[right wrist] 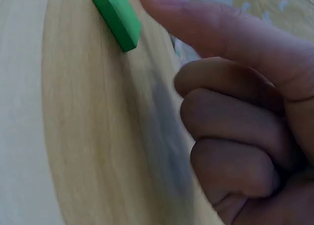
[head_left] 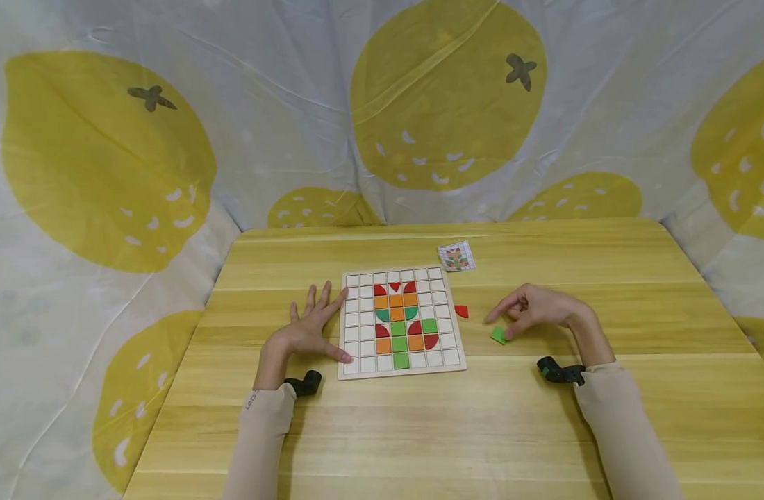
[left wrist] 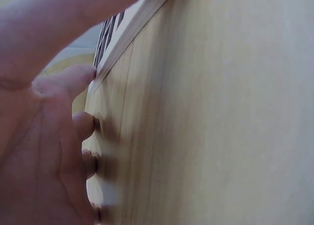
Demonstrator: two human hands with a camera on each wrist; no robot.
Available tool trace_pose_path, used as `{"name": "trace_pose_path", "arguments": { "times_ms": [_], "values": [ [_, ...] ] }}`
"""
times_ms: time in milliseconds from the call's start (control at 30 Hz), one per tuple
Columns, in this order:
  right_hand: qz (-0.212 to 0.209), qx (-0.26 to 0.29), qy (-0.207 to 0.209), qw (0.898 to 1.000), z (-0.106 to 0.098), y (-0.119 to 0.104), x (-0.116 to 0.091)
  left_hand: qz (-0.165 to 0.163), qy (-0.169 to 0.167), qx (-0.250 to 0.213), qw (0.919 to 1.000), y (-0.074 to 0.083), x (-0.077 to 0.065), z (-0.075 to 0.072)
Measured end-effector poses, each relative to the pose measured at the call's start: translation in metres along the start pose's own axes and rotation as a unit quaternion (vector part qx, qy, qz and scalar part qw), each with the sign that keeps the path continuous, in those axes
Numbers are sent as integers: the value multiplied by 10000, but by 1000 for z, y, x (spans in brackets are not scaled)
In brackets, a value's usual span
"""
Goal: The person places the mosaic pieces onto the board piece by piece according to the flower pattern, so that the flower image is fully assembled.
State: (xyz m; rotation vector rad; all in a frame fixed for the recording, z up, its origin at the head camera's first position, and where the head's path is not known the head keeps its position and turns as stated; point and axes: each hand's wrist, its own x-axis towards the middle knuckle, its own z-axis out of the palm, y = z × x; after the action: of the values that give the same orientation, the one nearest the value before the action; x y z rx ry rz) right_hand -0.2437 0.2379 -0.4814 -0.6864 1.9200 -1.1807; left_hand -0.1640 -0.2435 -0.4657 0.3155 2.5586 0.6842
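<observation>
A square white grid board [head_left: 369, 375] bears red, orange, dark green and light green pieces set in a flower-like pattern. At its left edge rests my left hand [head_left: 310, 326], fingers spread, thumb on the lower corner and index finger at the side. In the left wrist view the left hand [left wrist: 44, 117] lies along the board's rim [left wrist: 130, 31]. To the right of the board, my right hand [head_left: 541, 309] has its thumb tip right at a light green piece [head_left: 497, 336], index finger stretched out apart from it. The right wrist view shows the green piece [right wrist: 120, 18] beside the thumb, other fingers curled.
A loose red quarter-round piece [head_left: 462, 311] lies just off the board's right edge. Behind the board is a small printed pattern card [head_left: 457, 256]. The wooden table [head_left: 419, 437] meets a lemon-print curtain [head_left: 294, 139] at the back.
</observation>
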Motion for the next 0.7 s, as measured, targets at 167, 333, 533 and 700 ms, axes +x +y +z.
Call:
{"name": "trace_pose_path", "arguments": {
  "times_ms": [167,333,533,700],
  "values": [
    [215,-197,-50,9996,5,1,4,10,18,-15,10000,0,0,0],
    [422,-340,1039,9931,6,-3,9,27,-7,-19,10000,1,-1,0],
    [583,-429,1459,9866,3,-5,6,35,-16,-40,10000,2,0,0],
    [516,-409,1468,9870,3,-5,9,17,6,-29,10000,1,-1,0]
  ]
}}
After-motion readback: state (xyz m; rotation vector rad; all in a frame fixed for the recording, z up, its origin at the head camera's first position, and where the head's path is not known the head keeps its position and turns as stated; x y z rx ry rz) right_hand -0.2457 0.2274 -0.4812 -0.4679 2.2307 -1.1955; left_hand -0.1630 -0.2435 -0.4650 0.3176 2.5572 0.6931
